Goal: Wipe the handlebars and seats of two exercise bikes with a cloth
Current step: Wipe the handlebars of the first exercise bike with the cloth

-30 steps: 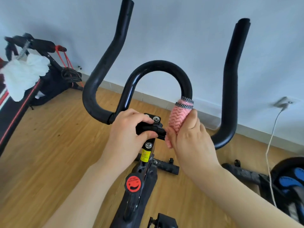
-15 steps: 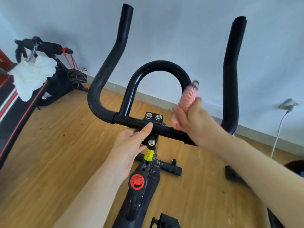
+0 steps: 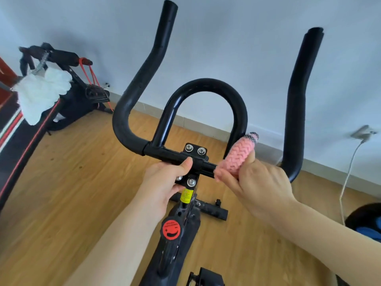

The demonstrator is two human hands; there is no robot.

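A black exercise bike's handlebars (image 3: pixel 132 112) fill the middle of the view, with two upright horns and a central loop (image 3: pixel 208 85). My left hand (image 3: pixel 165 182) grips the crossbar at the stem clamp, thumb on top. My right hand (image 3: pixel 255 182) holds a pink knitted cloth (image 3: pixel 237 155) wrapped round the crossbar where the loop's right leg meets it. The bike's seat is out of view. A second black bike (image 3: pixel 68 96) stands at the far left by the wall.
A white cloth (image 3: pixel 41 91) hangs on the second bike's handlebars. A red tension knob (image 3: pixel 171 230) sits on the near bike's frame below my hands. At the right, a white cable (image 3: pixel 348 174) runs down the wall from a socket. Wooden floor lies all around.
My right hand slid the pink cloth up the loop's right leg and back down to the crossbar. My left hand shifted its hold on the clamp, thumb now on top.
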